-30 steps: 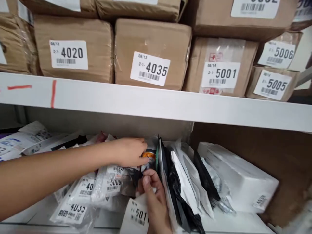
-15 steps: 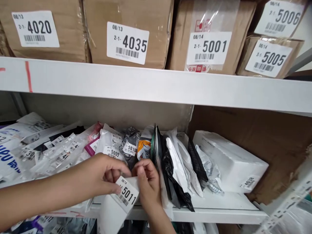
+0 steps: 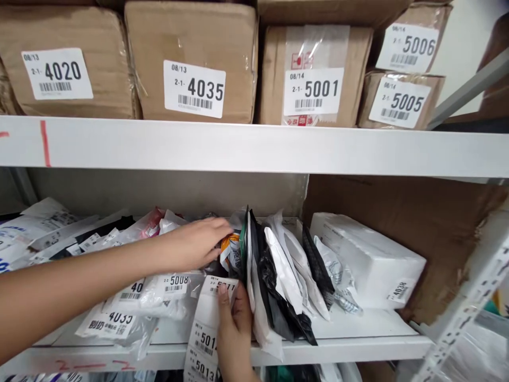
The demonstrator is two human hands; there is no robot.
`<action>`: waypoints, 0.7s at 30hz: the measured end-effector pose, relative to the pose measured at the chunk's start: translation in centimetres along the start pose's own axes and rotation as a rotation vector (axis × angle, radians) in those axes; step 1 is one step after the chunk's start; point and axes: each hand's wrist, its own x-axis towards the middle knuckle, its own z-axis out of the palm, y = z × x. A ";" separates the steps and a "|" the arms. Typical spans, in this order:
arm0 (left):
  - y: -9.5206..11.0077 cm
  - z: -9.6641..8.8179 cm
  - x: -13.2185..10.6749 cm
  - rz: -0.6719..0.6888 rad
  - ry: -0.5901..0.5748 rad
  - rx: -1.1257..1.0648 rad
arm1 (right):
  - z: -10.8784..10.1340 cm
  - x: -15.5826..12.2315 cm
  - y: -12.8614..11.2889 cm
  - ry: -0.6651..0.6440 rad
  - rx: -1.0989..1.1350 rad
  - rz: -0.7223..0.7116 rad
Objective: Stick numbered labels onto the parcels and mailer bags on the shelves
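My right hand (image 3: 235, 334) holds a strip of white barcode labels (image 3: 202, 323), thumb on the front near the top. The top label reads 5011, partly hidden by the thumb; 5013 shows further down. My left hand (image 3: 204, 241) reaches across to a plastic-wrapped packet with orange and white print (image 3: 231, 253). Its fingers lie at the packet's upper left edge and its thumb lower down, closed about that edge. Right beside the packet stand black and white mailer bags (image 3: 278, 276). Below my left forearm lies a clear bag labelled 5008 (image 3: 170, 286).
Labelled cardboard boxes (image 3: 191, 63) line the upper shelf behind its white beam (image 3: 254, 148). A white box labelled 4038 (image 3: 369, 260) sits on the lower shelf at right. Several bagged parcels (image 3: 59, 231) lean at left. A perforated metal post (image 3: 461, 297) stands at the right end.
My left hand has left the label strip and moved up to the orange-and-white packet. The right hand now holds the strip alone, slightly lower, with more labels showing. The view has tilted up.
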 end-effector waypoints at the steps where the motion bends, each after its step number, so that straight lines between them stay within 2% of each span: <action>1: -0.7 0.1 1.6 0.084 -0.046 0.037 | 0.0 0.2 0.2 0.040 -0.007 -0.023; 3: -2.0 0.3 4.4 0.197 -0.115 0.054 | -0.2 0.6 0.3 0.044 0.027 -0.095; 5: -3.4 0.6 6.5 0.321 -0.099 0.075 | -0.6 0.9 0.3 0.022 0.085 -0.158; 7: -4.6 0.9 7.8 0.475 -0.059 0.094 | -0.8 1.0 0.1 -0.006 0.120 -0.186; 9: -5.6 1.2 8.5 0.562 -0.058 0.053 | -0.7 0.9 -0.3 -0.008 0.175 -0.193; 11: -6.2 1.6 8.6 0.556 -0.078 -0.028 | -0.4 0.8 -0.8 0.015 0.278 -0.170; 14: -6.5 2.2 7.9 0.525 -0.038 -0.047 | 0.0 0.6 -1.5 0.075 0.361 -0.159; 21: -6.8 3.2 5.1 0.503 0.064 0.080 | -0.2 1.5 -0.7 0.169 0.227 -0.251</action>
